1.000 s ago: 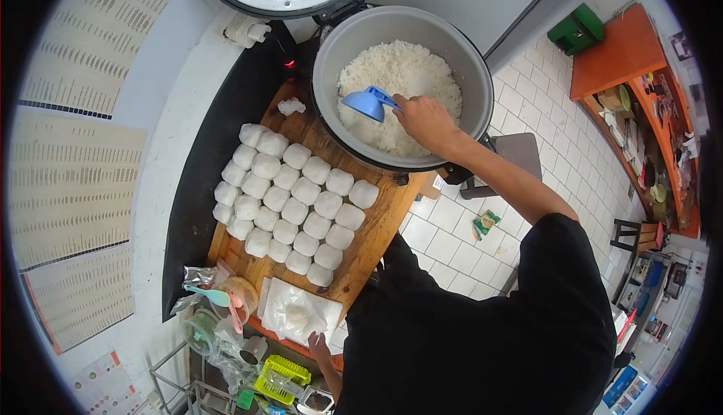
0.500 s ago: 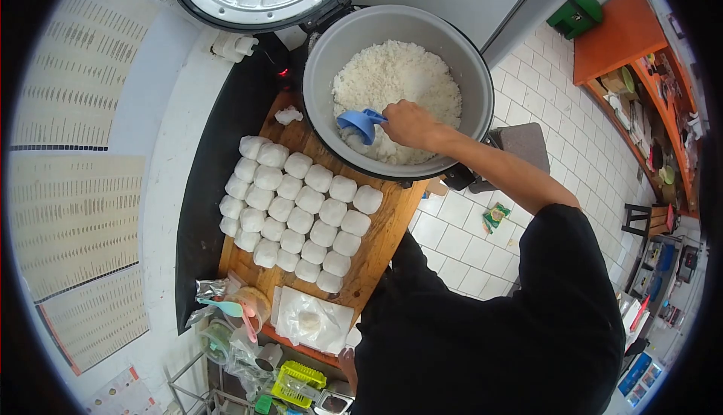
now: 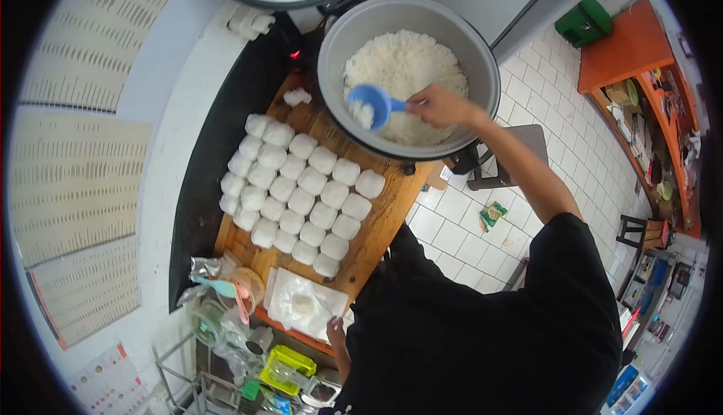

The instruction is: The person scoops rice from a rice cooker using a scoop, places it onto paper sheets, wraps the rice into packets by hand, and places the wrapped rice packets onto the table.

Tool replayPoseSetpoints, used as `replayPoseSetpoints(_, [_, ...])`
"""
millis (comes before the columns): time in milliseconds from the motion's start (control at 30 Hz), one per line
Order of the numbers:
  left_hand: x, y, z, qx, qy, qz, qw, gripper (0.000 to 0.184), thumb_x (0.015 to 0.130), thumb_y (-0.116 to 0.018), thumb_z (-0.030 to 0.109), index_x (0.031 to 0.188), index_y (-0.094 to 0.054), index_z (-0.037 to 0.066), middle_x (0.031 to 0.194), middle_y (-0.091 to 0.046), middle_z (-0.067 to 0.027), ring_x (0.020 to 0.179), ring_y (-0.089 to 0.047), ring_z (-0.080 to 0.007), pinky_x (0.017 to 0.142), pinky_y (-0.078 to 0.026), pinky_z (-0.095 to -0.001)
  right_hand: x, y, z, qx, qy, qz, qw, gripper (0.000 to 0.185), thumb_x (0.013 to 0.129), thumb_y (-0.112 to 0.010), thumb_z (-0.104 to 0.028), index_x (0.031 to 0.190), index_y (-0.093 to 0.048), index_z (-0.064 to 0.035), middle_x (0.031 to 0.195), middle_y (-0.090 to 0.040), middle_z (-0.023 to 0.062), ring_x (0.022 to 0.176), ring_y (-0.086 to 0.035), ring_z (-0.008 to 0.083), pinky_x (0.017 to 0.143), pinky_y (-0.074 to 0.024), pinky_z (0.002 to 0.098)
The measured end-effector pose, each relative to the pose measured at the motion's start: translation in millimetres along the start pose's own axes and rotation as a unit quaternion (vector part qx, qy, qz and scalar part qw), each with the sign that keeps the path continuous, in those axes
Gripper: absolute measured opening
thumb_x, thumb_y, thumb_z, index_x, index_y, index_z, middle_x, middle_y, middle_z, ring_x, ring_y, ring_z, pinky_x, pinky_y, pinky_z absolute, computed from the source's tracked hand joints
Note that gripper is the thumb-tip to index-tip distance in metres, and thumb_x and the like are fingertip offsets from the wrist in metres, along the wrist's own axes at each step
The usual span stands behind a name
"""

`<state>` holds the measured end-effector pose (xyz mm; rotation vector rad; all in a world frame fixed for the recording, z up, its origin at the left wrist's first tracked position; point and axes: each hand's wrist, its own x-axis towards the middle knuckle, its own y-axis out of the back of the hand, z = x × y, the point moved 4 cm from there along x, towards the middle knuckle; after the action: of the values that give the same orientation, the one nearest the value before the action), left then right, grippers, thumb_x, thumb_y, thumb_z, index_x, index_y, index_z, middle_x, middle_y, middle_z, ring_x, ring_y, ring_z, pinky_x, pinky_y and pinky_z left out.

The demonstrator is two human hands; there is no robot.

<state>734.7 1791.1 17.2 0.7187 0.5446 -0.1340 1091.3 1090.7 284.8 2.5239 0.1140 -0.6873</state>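
By the table point(image 3: 390, 215), right hand point(image 3: 442, 107) holds scoop point(image 3: 381, 106) near pot's rim point(image 3: 493, 76).

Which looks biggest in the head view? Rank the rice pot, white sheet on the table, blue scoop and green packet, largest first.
1. Rice pot
2. White sheet
3. Blue scoop
4. Green packet, on the floor

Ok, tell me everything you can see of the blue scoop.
The blue scoop has a deep, rounded cup and a short handle, and looks like plastic. A clump of white rice sits in the cup, which is tipped so that its inside shows. The handle runs into the right hand's grip. It is over the rice bed in the grey pot; whether it touches that rice, I can't tell.
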Motion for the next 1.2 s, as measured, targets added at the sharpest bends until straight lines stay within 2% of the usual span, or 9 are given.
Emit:
replayPoseSetpoints(67, [-3,10,58,-0.136,0.121,0.008,0.983,0.022,0.092,-0.065,0.019,0.095,-0.066,-0.003,0.086,-0.07,-0.0138,0.074,-0.069,-0.0204,0.072,-0.055,-0.034,-21,14,-12,0.119,-0.018,0.007,0.993,0.036,0.097,-0.061,-0.035,0.111,-0.069,-0.003,0.066,-0.049,-0.0026,0.05,-0.041,0.0042,0.044,-0.0342,0.0222])
replayPoseSetpoints(100, [-2,16,48,-0.034,-0.024,0.031,0.999,0.025,0.094,-0.064,0.021,0.083,-0.064,-0.001,0.073,-0.069,-0.0117,0.062,-0.065,-0.0171,0.064,-0.053,-0.0329,-28,19,-16,0.122,-0.011,0.027,0.992,0.035,0.098,-0.06,-0.034,0.112,-0.068,-0.0034,0.065,-0.048,-0.0039,0.049,-0.038,0.0032,0.043,-0.0316,0.0214])
replayPoseSetpoints(167, [-8,42,67,0.072,0.103,0.158,0.979,0.029,0.094,-0.063,0.024,0.08,-0.063,-0.002,0.067,-0.066,-0.013,0.058,-0.062,-0.0201,0.059,-0.048,-0.0378,-45,18,-45,0.123,0.021,0.064,0.99,0.032,0.099,-0.059,-0.032,0.113,-0.067,-0.0037,0.064,-0.046,-0.0054,0.049,-0.036,0.002,0.042,-0.0282,0.0204])
replayPoseSetpoints(267, [-24,59,73,0.06,0.003,0.383,0.922,0.019,0.09,-0.064,0.01,0.096,-0.063,-0.007,0.093,-0.066,-0.0216,0.087,-0.064,-0.0343,0.081,-0.051,-0.0415,-80,-19,-97,0.107,0.1,0.069,0.987,0.03,0.099,-0.06,-0.03,0.112,-0.064,-0.0027,0.063,-0.049,-0.0045,0.049,-0.04,0.0032,0.044,-0.0304,0.0204])
replayPoseSetpoints(533, [-25,34,38,0.022,0.034,0.219,0.975,0.021,0.087,-0.067,0.018,0.103,-0.062,0.005,0.094,-0.065,-0.0145,0.092,-0.065,-0.0326,0.078,-0.052,-0.0434,-96,-339,-58,0.34,-0.054,-0.309,0.887,0.041,0.091,-0.056,-0.004,0.13,-0.046,-0.0078,0.088,-0.059,0.0023,0.053,-0.043,0.004,0.045,-0.0358,0.0187])
replayPoseSetpoints(700, [-12,52,26,0.02,0.008,0.366,0.93,0.031,0.082,-0.071,0.018,0.109,-0.061,0.007,0.108,-0.062,-0.0119,0.105,-0.057,-0.0315,0.09,-0.045,-0.0432,-108,-519,-37,0.315,-0.188,-0.396,0.842,0.024,0.103,-0.049,-0.024,0.123,-0.051,-0.0113,0.078,-0.05,-0.0025,0.052,-0.038,0.003,0.042,-0.0285,0.0171])
replayPoseSetpoints(833, [5,65,22,0.025,-0.033,0.358,0.933,0.065,0.075,-0.079,0.023,0.13,-0.049,0.006,0.133,-0.051,-0.0152,0.125,-0.047,-0.0344,0.1,-0.039,-0.0463,-85,-581,-55,-0.03,0.123,-0.26,0.957,0.031,0.102,-0.05,-0.024,0.129,-0.054,-0.0118,0.072,-0.051,0.0081,0.053,-0.05,0.0185,0.045,-0.0404,0.0313])
replayPoseSetpoints(967, [13,59,7,0.034,0.0,0.327,0.944,0.086,0.069,-0.084,0.028,0.139,-0.04,0.004,0.143,-0.044,-0.0134,0.135,-0.039,-0.031,0.107,-0.034,-0.0459,-118,-611,-81,-0.33,0.443,-0.083,0.829,0.045,0.1,-0.05,-0.023,0.145,-0.045,-0.0166,0.074,-0.053,0.0167,0.059,-0.058,0.0343,0.057,-0.0491,0.0454])
replayPoseSetpoints(1200, [8,63,1,0.025,-0.001,0.321,0.947,0.087,0.07,-0.083,0.032,0.141,-0.041,0.003,0.143,-0.045,-0.0134,0.136,-0.039,-0.0292,0.108,-0.032,-0.0442,-148,-652,-39,-0.393,0.459,-0.146,0.783,0.069,0.089,-0.051,-0.002,0.154,-0.027,-0.0085,0.094,-0.052,0.0189,0.078,-0.061,0.0374,0.064,-0.0525,0.0457])
